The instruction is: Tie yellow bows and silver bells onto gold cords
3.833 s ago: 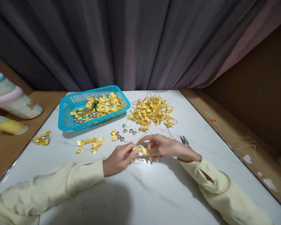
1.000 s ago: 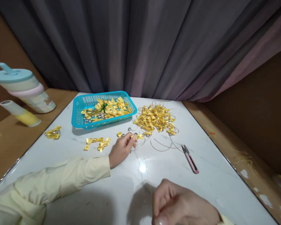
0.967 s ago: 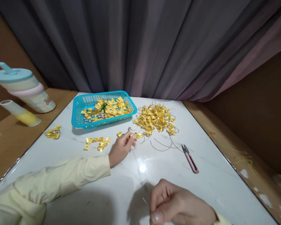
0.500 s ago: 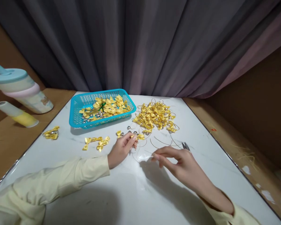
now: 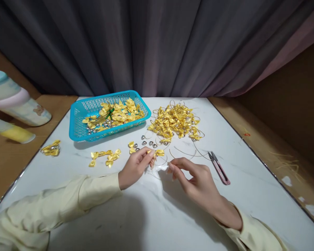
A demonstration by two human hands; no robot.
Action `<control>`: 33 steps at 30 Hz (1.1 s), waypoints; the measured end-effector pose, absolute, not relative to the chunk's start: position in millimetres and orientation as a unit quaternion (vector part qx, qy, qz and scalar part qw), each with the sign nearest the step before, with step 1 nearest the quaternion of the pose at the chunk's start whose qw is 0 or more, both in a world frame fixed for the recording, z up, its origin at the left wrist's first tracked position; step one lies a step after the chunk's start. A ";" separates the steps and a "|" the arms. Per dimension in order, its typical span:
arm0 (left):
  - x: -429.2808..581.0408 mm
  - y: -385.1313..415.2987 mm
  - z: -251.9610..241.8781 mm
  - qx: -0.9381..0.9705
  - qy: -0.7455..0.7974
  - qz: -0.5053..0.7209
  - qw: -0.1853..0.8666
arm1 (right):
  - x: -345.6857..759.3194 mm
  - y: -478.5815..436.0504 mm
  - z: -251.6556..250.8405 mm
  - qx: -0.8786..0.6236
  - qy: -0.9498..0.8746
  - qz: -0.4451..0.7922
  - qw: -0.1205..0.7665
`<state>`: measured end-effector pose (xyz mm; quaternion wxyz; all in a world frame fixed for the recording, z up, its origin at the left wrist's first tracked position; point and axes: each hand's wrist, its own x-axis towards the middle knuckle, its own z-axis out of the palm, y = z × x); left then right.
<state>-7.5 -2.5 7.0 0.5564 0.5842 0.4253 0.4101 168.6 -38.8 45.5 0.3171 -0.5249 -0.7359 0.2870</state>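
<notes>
My left hand [image 5: 136, 165] is closed in a pinch on a yellow satin bow [image 5: 160, 152], whose free end sticks out past the fingertips. A thin gold cord [image 5: 162, 164] curves below that bow towards my right hand [image 5: 196, 177]. The right thumb and index finger are pinched together at the cord's end, a short way above the table. Just beyond the left fingers lie loose silver bells [image 5: 153, 144] and another yellow bow [image 5: 131, 147]. Thread snips [image 5: 219, 169] with pink handles lie right of my right hand.
A blue basket [image 5: 75, 134] of bows and bells stands at the back left. Right of it is a heap of corded yellow bows [image 5: 175, 120]. More bows [image 5: 104, 157] and a small bundle [image 5: 51, 148] lie left. A tumbler [image 5: 23, 104] stands at the far left.
The view has shifted slightly. My right hand has moved closer to the left and lower fingertips of the pinch face the bow. The thread snips now show fully beside the right hand.
</notes>
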 end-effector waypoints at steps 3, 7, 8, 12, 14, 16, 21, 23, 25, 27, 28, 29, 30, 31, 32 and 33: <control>-6.9 -2.1 5.8 0.583 0.423 0.408 0.561 | 168.3 -40.3 44.9 -0.527 -0.735 0.282 0.322; -7.2 -2.7 3.9 0.589 0.425 0.400 0.559 | 166.1 -41.0 42.6 -0.528 -0.742 0.270 0.311; -7.4 -2.9 3.5 0.591 0.424 0.399 0.558 | 165.6 -41.0 42.0 -0.529 -0.744 0.267 0.310; -7.9 -3.2 2.5 0.592 0.424 0.397 0.558 | 164.7 -41.1 40.3 -0.532 -0.747 0.256 0.306; -7.8 -3.1 2.3 0.590 0.422 0.400 0.561 | 164.7 -41.4 40.0 -0.530 -0.750 0.254 0.304; -7.7 -3.1 2.2 0.589 0.418 0.402 0.563 | 164.7 -41.7 39.6 -0.529 -0.751 0.252 0.304; -7.6 -3.2 1.7 0.589 0.415 0.402 0.565 | 163.3 -41.9 36.9 -0.528 -0.753 0.244 0.308; -7.6 -3.3 1.7 0.589 0.413 0.403 0.566 | 162.7 -41.9 36.2 -0.528 -0.754 0.240 0.308; -7.6 -3.3 2.2 0.588 0.412 0.404 0.568 | 162.5 -42.0 36.1 -0.529 -0.754 0.238 0.309; -7.4 -3.3 3.2 0.587 0.412 0.404 0.568 | 162.2 -42.2 35.9 -0.531 -0.752 0.235 0.313; -7.3 -3.2 3.8 0.586 0.412 0.404 0.568 | 162.1 -42.2 35.6 -0.532 -0.750 0.232 0.317; -7.1 -3.0 4.4 0.584 0.412 0.404 0.570 | 161.9 -42.1 35.0 -0.531 -0.749 0.231 0.321; -6.9 -2.7 5.0 0.580 0.412 0.405 0.575 | 161.7 -42.0 34.0 -0.530 -0.749 0.230 0.325; -6.8 -2.3 5.4 0.574 0.411 0.404 0.582 | 161.5 -41.9 32.9 -0.528 -0.748 0.230 0.330; -6.6 -2.0 5.8 0.566 0.410 0.402 0.592 | 161.5 -41.7 31.5 -0.526 -0.747 0.231 0.334; -6.5 -1.6 6.0 0.556 0.410 0.400 0.603 | 161.5 -41.5 30.1 -0.522 -0.747 0.230 0.340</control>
